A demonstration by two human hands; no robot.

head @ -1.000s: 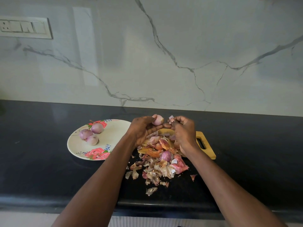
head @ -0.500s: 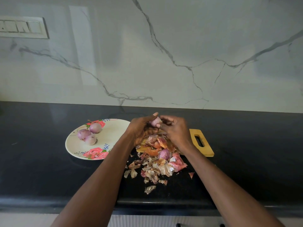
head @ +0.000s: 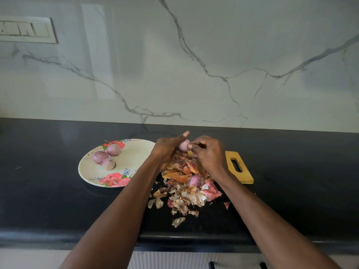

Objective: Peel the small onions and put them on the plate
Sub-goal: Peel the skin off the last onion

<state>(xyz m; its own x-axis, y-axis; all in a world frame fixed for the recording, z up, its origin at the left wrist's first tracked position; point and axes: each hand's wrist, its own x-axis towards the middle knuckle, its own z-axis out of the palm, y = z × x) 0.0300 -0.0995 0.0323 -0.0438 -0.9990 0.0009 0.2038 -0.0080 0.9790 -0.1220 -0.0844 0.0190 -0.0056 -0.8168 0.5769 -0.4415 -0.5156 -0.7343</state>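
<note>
A white marble wall fills the top of the frame, and a black surface [head: 48, 191] runs across the middle. On it, left of the middle, sits a flowered plate [head: 134, 152] with three peeled onions [head: 105, 156] bunched at its upper left side. They lie there because they are done.

In the middle of the frame, the left hand [head: 167, 150] curls round a small onion [head: 183, 145] and holds it up above the mess, likely so the skin can drop down. The right hand [head: 209, 152] touches the onion from the right, and its fingertips [head: 191, 146] pinch at the skin. So the onion sits between the two hands, just right of the left one.

Under the hands lies a pile of dry skins [head: 184, 191], spread toward the bottom of the frame. One more onion [head: 195, 180] rests in that pile, below the right hand, and it looks like it still needs peeling. A wooden board [head: 242, 175] pokes out to the right, mostly covered
</note>
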